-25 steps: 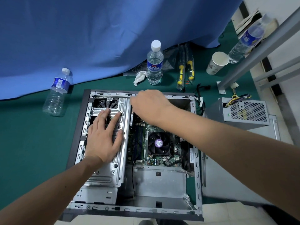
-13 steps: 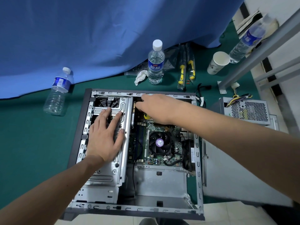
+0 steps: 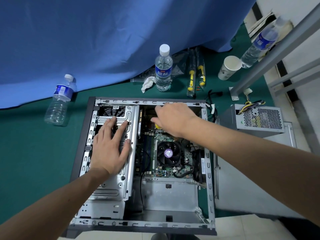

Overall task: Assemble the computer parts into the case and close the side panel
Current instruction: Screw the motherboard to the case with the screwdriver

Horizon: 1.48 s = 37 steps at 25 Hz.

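Note:
The open computer case [image 3: 209,187] lies on its side on the green table. My left hand [image 3: 110,146] presses flat, fingers spread, on the silver drive cage [image 3: 121,184] in the case's left half. My right hand [image 3: 173,118] reaches into the upper part of the case above the motherboard [image 3: 173,172], fingers stretched leftward, covering a yellow part; I see nothing held in it. The black CPU fan [image 3: 168,153] sits just below that hand. The grey power supply [image 3: 259,120] with its cable bundle rests outside on the side panel [image 3: 242,187], right of the case.
Behind the case stand a water bottle [image 3: 163,70], a crumpled tissue [image 3: 147,83], yellow-handled screwdrivers [image 3: 191,78] and a paper cup [image 3: 229,67]. An empty bottle [image 3: 58,103] lies at the left. A blue cloth hangs at the back; a metal frame [image 3: 270,54] rises at the right.
My right hand has shifted right from the drive cage's top corner to over the motherboard's upper area, its fingers now stretched out. My left hand has stayed on the cage.

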Each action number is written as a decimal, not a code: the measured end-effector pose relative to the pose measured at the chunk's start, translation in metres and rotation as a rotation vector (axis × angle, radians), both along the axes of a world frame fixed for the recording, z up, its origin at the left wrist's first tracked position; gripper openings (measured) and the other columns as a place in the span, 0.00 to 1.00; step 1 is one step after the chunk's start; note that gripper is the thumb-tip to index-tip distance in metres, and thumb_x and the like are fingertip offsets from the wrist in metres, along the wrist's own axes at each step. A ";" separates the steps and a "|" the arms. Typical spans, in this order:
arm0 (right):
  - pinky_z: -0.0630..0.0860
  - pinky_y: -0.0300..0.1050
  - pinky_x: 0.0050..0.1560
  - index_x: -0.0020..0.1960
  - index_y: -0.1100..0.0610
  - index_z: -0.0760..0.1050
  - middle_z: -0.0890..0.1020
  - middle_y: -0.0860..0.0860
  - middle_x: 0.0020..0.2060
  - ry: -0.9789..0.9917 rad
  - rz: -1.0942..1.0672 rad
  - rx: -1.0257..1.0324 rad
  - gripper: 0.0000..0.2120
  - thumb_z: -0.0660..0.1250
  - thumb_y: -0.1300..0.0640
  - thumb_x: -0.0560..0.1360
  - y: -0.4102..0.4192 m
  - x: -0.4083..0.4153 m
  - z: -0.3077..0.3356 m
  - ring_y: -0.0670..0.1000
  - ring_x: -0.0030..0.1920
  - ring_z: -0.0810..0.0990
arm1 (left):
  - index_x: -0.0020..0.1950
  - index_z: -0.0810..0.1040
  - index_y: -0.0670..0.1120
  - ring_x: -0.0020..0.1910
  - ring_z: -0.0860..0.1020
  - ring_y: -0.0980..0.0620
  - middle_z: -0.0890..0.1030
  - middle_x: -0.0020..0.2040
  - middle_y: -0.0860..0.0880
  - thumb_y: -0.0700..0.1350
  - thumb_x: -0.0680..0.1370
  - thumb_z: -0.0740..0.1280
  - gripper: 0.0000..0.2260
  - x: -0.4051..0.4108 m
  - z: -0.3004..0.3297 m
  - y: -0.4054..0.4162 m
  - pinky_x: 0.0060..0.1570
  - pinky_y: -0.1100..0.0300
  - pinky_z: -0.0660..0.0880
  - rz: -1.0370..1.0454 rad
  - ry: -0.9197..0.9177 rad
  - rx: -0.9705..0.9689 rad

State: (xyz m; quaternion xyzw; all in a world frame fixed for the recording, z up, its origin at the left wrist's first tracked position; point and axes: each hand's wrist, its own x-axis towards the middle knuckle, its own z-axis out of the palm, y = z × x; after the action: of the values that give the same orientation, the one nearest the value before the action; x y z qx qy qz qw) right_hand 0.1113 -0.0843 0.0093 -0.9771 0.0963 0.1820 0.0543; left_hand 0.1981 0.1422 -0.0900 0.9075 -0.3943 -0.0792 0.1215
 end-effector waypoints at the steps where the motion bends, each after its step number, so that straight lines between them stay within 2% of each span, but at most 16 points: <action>1: 0.67 0.47 0.35 0.59 0.58 0.68 0.73 0.58 0.52 0.046 -0.016 0.101 0.11 0.57 0.51 0.83 0.000 0.000 0.000 0.56 0.40 0.76 | 0.77 0.61 0.56 0.77 0.54 0.46 0.56 0.79 0.47 0.59 0.79 0.53 0.26 0.000 0.000 0.000 0.73 0.44 0.57 -0.001 0.002 0.000; 4: 0.62 0.47 0.31 0.56 0.59 0.65 0.65 0.56 0.48 0.093 0.011 0.249 0.09 0.60 0.63 0.77 0.008 0.005 0.000 0.53 0.33 0.67 | 0.78 0.61 0.56 0.78 0.54 0.46 0.56 0.79 0.47 0.59 0.79 0.53 0.27 0.000 0.000 0.001 0.73 0.44 0.57 -0.004 -0.003 0.004; 6: 0.65 0.48 0.37 0.58 0.61 0.69 0.69 0.57 0.48 0.023 0.038 0.178 0.10 0.60 0.65 0.77 0.018 0.008 -0.002 0.57 0.37 0.70 | 0.77 0.62 0.55 0.77 0.55 0.45 0.57 0.78 0.47 0.58 0.78 0.54 0.27 0.000 0.001 0.001 0.72 0.43 0.58 -0.006 0.001 -0.008; 10: 0.67 0.46 0.39 0.52 0.59 0.76 0.83 0.56 0.50 -0.119 -0.048 0.026 0.07 0.60 0.60 0.80 0.035 0.011 -0.010 0.60 0.49 0.82 | 0.77 0.62 0.55 0.77 0.56 0.45 0.57 0.78 0.47 0.58 0.78 0.54 0.26 -0.001 0.002 0.001 0.72 0.43 0.59 -0.008 0.000 -0.007; 12: 0.68 0.47 0.38 0.46 0.56 0.74 0.83 0.55 0.46 -0.114 -0.127 0.025 0.05 0.61 0.59 0.80 0.034 0.009 -0.012 0.59 0.47 0.82 | 0.77 0.62 0.55 0.77 0.55 0.45 0.57 0.78 0.47 0.58 0.78 0.54 0.27 0.000 0.000 0.001 0.72 0.43 0.58 -0.008 -0.003 -0.003; 15: 0.71 0.47 0.39 0.37 0.58 0.67 0.75 0.52 0.34 -0.019 -0.330 0.108 0.16 0.60 0.54 0.82 0.014 0.003 -0.009 0.58 0.41 0.79 | 0.77 0.62 0.55 0.77 0.56 0.45 0.57 0.78 0.46 0.59 0.78 0.53 0.27 0.000 -0.001 0.001 0.72 0.44 0.58 -0.004 -0.001 -0.008; 17: 0.73 0.46 0.39 0.32 0.59 0.67 0.71 0.51 0.28 0.027 -0.538 0.270 0.24 0.59 0.46 0.82 -0.002 -0.009 -0.004 0.54 0.32 0.74 | 0.77 0.62 0.55 0.77 0.56 0.45 0.58 0.78 0.46 0.59 0.78 0.52 0.27 -0.001 0.000 0.002 0.71 0.43 0.59 -0.002 0.003 -0.008; 19: 0.79 0.49 0.41 0.35 0.62 0.73 0.75 0.53 0.27 -0.015 -0.705 0.414 0.24 0.59 0.45 0.81 -0.014 -0.033 0.000 0.53 0.28 0.74 | 0.77 0.62 0.55 0.77 0.55 0.45 0.57 0.78 0.46 0.59 0.79 0.52 0.27 -0.002 0.002 0.001 0.71 0.42 0.59 -0.007 0.015 -0.003; 21: 0.80 0.47 0.38 0.46 0.63 0.79 0.81 0.55 0.32 -0.125 -0.952 0.658 0.19 0.62 0.47 0.81 -0.017 -0.064 0.002 0.50 0.29 0.78 | 0.78 0.62 0.55 0.77 0.55 0.44 0.57 0.79 0.46 0.59 0.79 0.52 0.27 -0.002 0.004 0.000 0.72 0.43 0.58 0.000 0.028 0.004; 23: 0.77 0.41 0.33 0.52 0.61 0.79 0.84 0.57 0.38 -0.192 -1.191 1.063 0.12 0.65 0.52 0.79 -0.014 -0.098 0.008 0.48 0.32 0.80 | 0.78 0.61 0.55 0.77 0.53 0.45 0.56 0.79 0.46 0.59 0.79 0.51 0.27 -0.003 0.006 -0.001 0.72 0.43 0.57 0.003 0.034 0.015; 25: 0.79 0.43 0.39 0.55 0.60 0.80 0.85 0.59 0.43 -0.165 -1.254 1.397 0.11 0.70 0.56 0.75 -0.007 -0.130 0.012 0.51 0.40 0.83 | 0.78 0.61 0.55 0.77 0.53 0.45 0.56 0.79 0.46 0.60 0.78 0.51 0.28 -0.003 0.009 0.000 0.73 0.43 0.57 0.004 0.043 0.015; 28: 0.80 0.47 0.43 0.56 0.62 0.80 0.83 0.61 0.45 -0.115 -1.180 1.628 0.16 0.70 0.62 0.69 0.001 -0.164 0.014 0.57 0.45 0.83 | 0.78 0.60 0.55 0.78 0.51 0.46 0.56 0.79 0.46 0.60 0.79 0.49 0.28 -0.003 0.011 -0.001 0.73 0.42 0.56 0.000 0.048 0.031; 30: 0.79 0.49 0.41 0.54 0.63 0.77 0.81 0.60 0.41 -0.125 -1.199 1.623 0.17 0.64 0.65 0.65 0.001 -0.175 0.015 0.58 0.41 0.82 | 0.79 0.58 0.55 0.78 0.49 0.46 0.55 0.80 0.46 0.60 0.79 0.48 0.28 -0.005 0.011 -0.002 0.73 0.43 0.54 -0.003 0.050 0.048; 32: 0.76 0.47 0.37 0.49 0.60 0.73 0.77 0.57 0.36 -0.164 -1.259 1.491 0.14 0.65 0.65 0.63 -0.002 -0.183 0.011 0.54 0.34 0.79 | 0.79 0.56 0.56 0.79 0.48 0.47 0.53 0.80 0.46 0.60 0.80 0.46 0.28 -0.006 0.013 -0.001 0.74 0.43 0.53 -0.014 0.049 0.056; 34: 0.74 0.43 0.31 0.44 0.59 0.74 0.75 0.54 0.31 -0.230 -1.300 1.301 0.08 0.72 0.59 0.71 -0.004 -0.192 0.001 0.52 0.29 0.76 | 0.79 0.56 0.56 0.79 0.47 0.48 0.52 0.80 0.46 0.60 0.79 0.45 0.28 -0.005 0.015 -0.002 0.75 0.43 0.50 -0.008 0.052 0.063; 37: 0.74 0.42 0.28 0.42 0.63 0.78 0.76 0.53 0.27 -0.349 -1.369 1.079 0.16 0.70 0.50 0.77 -0.006 -0.214 -0.031 0.52 0.27 0.77 | 0.80 0.57 0.52 0.79 0.47 0.47 0.52 0.80 0.43 0.62 0.79 0.45 0.31 -0.024 0.021 -0.019 0.76 0.45 0.43 0.124 0.128 0.045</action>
State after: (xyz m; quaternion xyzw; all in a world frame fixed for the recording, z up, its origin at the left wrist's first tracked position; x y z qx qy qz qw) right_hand -0.1024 -0.0904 -0.0213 -0.5604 0.5508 -0.0210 0.6182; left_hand 0.1736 0.1236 -0.0692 0.9258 -0.3267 -0.1383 0.1306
